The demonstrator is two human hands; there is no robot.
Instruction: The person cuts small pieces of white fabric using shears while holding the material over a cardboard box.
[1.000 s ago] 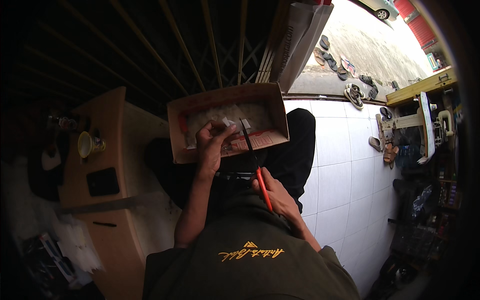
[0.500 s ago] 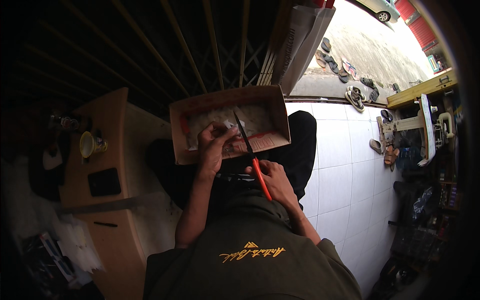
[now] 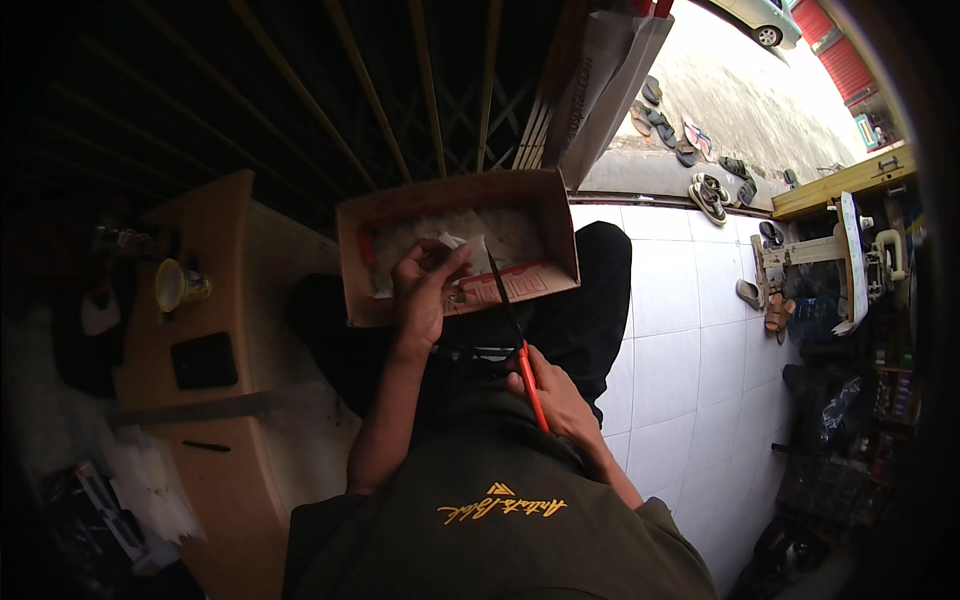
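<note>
My left hand [image 3: 425,283] is closed, pinching a small white piece [image 3: 452,241] that looks like paper or cloth, over an open cardboard box [image 3: 358,285]. Pale, soft-looking bits [image 3: 515,228] lie inside the box. Closer to my body, my right hand [image 3: 558,397] grips scissors [image 3: 531,380] by their orange-red handles. Their dark blades point away from me over the box's near wall, with the tips just right of the white piece. The blades look closed together.
The box rests at my lap, between my dark-clothed legs. To the left a wooden table [image 3: 225,320] carries a yellow-rimmed cup [image 3: 172,286], a dark flat device [image 3: 204,360] and a pen [image 3: 206,446]. Several sandals [image 3: 710,197] sit around the doorway. A slatted gate [image 3: 430,100] stands beyond the box.
My right hand and the scissors have drawn back toward my body and slightly right. The left hand stays over the box, with more of the white piece showing.
</note>
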